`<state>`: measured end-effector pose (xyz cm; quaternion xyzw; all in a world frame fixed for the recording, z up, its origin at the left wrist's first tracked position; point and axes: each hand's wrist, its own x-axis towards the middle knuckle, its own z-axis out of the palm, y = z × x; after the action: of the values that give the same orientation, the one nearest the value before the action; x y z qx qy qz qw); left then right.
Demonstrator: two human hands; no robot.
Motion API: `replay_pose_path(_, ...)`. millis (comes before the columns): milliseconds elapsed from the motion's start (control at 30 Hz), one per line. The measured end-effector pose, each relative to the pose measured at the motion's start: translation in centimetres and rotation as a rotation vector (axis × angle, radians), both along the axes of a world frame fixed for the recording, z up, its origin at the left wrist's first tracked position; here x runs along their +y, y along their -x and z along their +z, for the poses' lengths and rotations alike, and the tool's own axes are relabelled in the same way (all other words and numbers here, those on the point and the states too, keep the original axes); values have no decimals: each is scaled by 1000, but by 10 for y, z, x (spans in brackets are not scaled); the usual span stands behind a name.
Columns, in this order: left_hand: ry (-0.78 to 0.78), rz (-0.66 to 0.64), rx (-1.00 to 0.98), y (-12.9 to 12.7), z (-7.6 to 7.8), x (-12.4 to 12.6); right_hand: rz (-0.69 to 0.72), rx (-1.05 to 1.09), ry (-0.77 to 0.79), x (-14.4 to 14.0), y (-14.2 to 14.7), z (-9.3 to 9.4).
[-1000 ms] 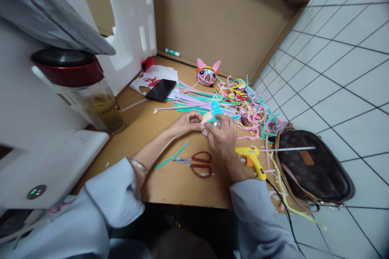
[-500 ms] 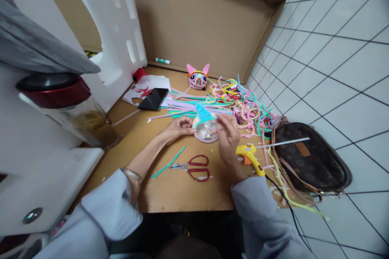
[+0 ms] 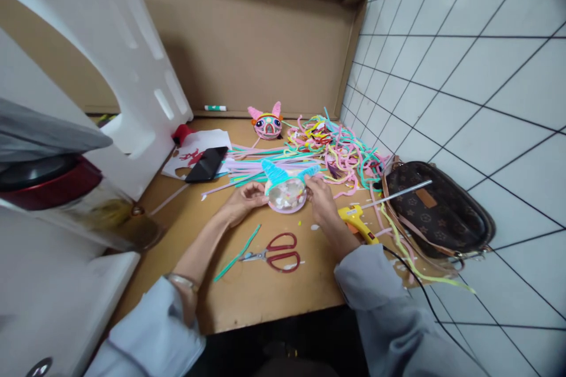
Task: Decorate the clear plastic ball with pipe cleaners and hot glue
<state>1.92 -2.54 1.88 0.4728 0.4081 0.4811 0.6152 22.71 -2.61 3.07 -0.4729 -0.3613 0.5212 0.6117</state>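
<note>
1. Clear ball [image 3: 286, 195] with blue pipe-cleaner ears: rests on the bench [image 3: 247, 283], centre, held from both sides so that it sits steady and upright.
2. Left hand [image 3: 241, 200]: grip pinching the ball's left edge, fingertips touching it.
3. Right hand [image 3: 322, 201]: grip pinching the right ear, palm down.
4. Scissors [image 3: 276, 252], red-handled: just in front of the ball, between the forearms.
5. Green pipe cleaner [image 3: 237, 245]: beside the scissors.
6. Glue gun [image 3: 357, 224], yellow: close against the right wrist, crowding it.
7. Pipe-cleaner heap [image 3: 327, 150]: behind the ball.
8. Pink finished head [image 3: 266, 123]: far back.
9. Phone [image 3: 206, 164]: left rear.
10. Brown bag [image 3: 437, 212]: right edge.
</note>
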Motion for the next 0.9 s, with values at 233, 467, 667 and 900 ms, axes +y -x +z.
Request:
replay_pose_path(233, 43, -9, 15, 2, 6, -4, 32, 189, 42, -3, 3, 7)
replay_pose_path(467, 38, 49, 119, 7, 10, -6, 90, 187, 53, -7, 2, 9)
replay_pose_path(667, 46, 147, 191, 9, 19, -11, 89, 193, 37, -6, 1, 11)
replay_pose_path(900, 21, 187, 385, 8, 23, -13, 60, 42, -47, -10, 5, 6)
